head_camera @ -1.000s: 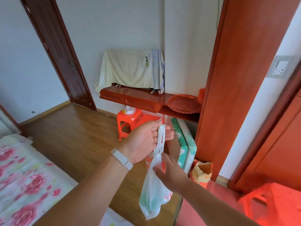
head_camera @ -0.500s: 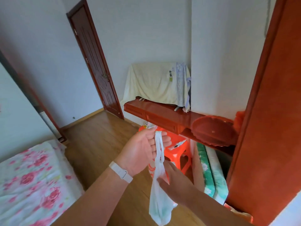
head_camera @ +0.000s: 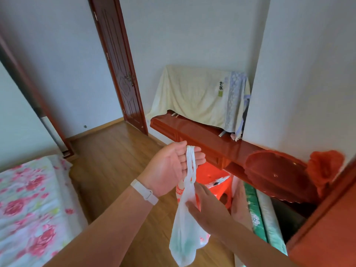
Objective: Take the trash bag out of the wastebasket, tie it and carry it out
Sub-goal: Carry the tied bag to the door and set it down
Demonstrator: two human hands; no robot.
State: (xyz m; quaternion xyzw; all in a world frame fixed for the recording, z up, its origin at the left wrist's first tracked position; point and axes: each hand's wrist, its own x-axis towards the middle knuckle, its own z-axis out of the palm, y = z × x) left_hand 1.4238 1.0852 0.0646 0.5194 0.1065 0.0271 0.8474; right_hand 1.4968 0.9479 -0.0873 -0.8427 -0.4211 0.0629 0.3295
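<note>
A thin white trash bag [head_camera: 184, 237] with pale green and red contents hangs in front of me. My left hand [head_camera: 171, 168], with a white band on the wrist, holds the bag's two twisted handles between its fingers at the top. My right hand [head_camera: 207, 209] grips the bag's neck lower down from the right side, with its fingers pressed into the plastic. The bag's bottom hangs free above the wooden floor. No wastebasket is in view.
A dark red shelf [head_camera: 208, 139] runs along the wall ahead, with a draped cream cloth [head_camera: 192, 97] on it and a red plate [head_camera: 275, 170]. An orange stool [head_camera: 217, 182] stands below. A closed dark door [head_camera: 121, 70] is at the back; a floral bed [head_camera: 28, 209] lies left. A red door frame [head_camera: 327, 228] is right.
My view has swung left and up, bringing the dark door and more wall into sight. Both hands keep their hold on the bag, with the left hand's fingers a little looser.
</note>
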